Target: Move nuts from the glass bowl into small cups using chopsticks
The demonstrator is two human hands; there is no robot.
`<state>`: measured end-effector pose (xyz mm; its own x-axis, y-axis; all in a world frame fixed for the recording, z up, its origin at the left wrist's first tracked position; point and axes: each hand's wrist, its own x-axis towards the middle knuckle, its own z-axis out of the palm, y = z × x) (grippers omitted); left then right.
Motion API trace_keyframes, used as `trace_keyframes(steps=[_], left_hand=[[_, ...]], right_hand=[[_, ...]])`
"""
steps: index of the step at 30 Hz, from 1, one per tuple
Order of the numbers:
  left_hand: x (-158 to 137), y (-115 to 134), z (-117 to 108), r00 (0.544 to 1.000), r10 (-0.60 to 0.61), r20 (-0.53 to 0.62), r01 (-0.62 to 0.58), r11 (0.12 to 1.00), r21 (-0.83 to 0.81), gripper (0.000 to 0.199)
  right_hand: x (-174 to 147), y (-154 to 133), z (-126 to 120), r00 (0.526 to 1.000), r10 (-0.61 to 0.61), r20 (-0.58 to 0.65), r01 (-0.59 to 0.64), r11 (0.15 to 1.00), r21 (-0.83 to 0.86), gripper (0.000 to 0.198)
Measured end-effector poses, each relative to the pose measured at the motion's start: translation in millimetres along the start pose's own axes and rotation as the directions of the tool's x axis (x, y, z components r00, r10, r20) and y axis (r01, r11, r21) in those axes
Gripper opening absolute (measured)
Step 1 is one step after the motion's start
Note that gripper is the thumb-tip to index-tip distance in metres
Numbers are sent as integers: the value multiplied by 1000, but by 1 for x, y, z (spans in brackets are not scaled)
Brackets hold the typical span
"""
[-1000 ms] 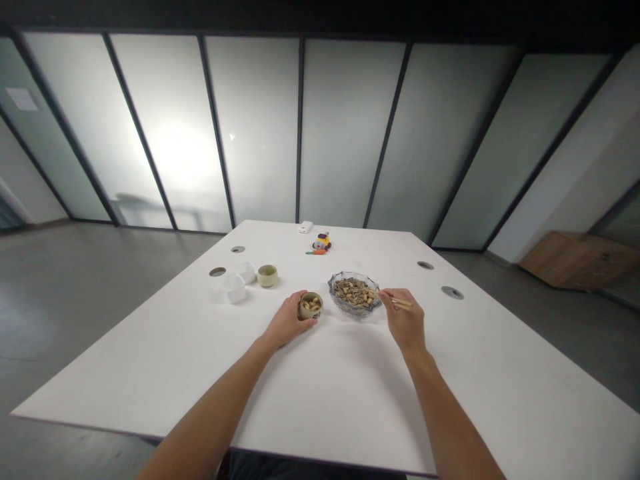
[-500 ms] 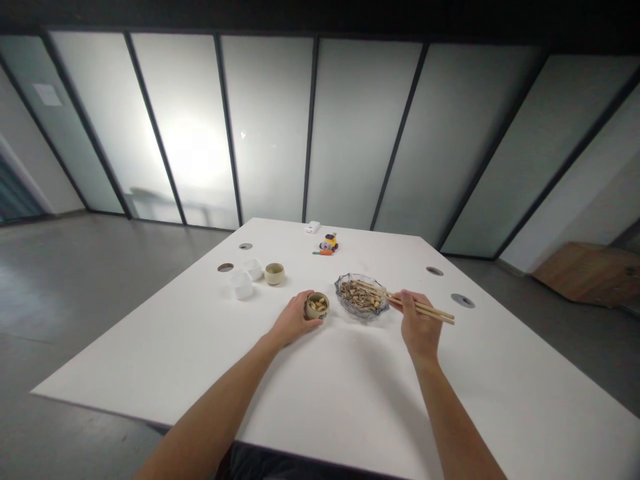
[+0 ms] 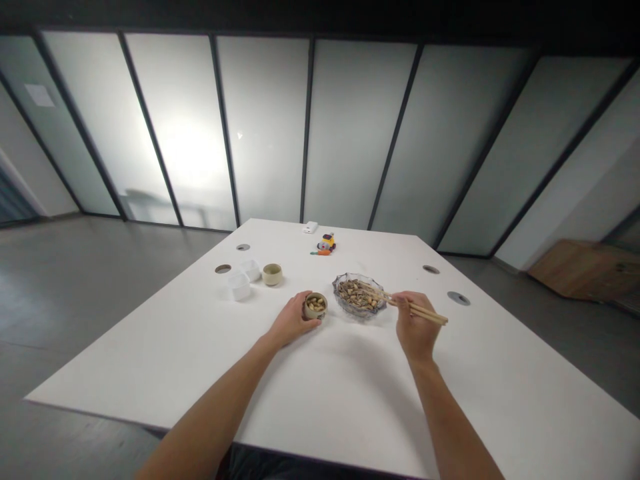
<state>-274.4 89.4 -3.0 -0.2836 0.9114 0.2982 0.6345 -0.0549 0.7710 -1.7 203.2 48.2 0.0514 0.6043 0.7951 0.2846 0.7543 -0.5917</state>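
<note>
Glass bowl (image 3: 346, 309), one: set on the table right of centre, filled with dark seeds (image 3: 354, 292) among which paler nuts (image 3: 374, 305) are mixed.

Wooden chopsticks (image 3: 429, 313), one pair: gripped in the closed fingers of the right hand (image 3: 416, 328), tips lowered into the bowl; whether a piece is pinched between them cannot be told.

Small cup (image 3: 323, 313), one: stood upright just left of the bowl, its side clasped by the left hand (image 3: 295, 320), the grasp closed to the cup's width.

Progress: judged partway. Several nuts are held in the small cup; others are left among the seeds.

Second cup (image 3: 273, 278) and two white containers (image 3: 239, 288): grouped at the left, untouched by either hand.

Toy vehicle (image 3: 327, 243), toy carrot (image 3: 323, 253) and white object (image 3: 310, 227), the last not identified: placed towards the far end.

Table (image 3: 320, 393): white, pierced by four round holes (image 3: 459, 298).

Room: grey floor (image 3: 125, 267); frosted panels (image 3: 265, 127) framed in black; wooden piece (image 3: 580, 273) placed at the right.
</note>
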Motion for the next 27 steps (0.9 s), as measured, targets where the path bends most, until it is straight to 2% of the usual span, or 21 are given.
trace_keyframes(steps=[2,6,12,17,24,27], left_hand=[[0,0,0,1000,-4,1,4,1000,1,76],[0,-1,0,1000,-15,-5,15,1000,-11,77],[0,3,-2,1000,-25,3,25,1000,0,77],[-1,6,-3,999,-29,16,29,1000,4,77],[0,0,0,999,-40,19,40,999,-13,77],[1,0,1,999,-32,25,32,999,7,77]], right_hand=[[9,11,-13,997,-69,-36,65,990,-123,52],[16,27,-23,995,-92,30,96,972,-212,58],[8,26,-11,980,-105,169,131,980,-147,57],[5,28,-6,968,-88,234,114,988,-100,54],[7,30,-8,986,-44,159,58,994,-89,54],[7,30,-9,995,29,96,-25,998,-49,51]])
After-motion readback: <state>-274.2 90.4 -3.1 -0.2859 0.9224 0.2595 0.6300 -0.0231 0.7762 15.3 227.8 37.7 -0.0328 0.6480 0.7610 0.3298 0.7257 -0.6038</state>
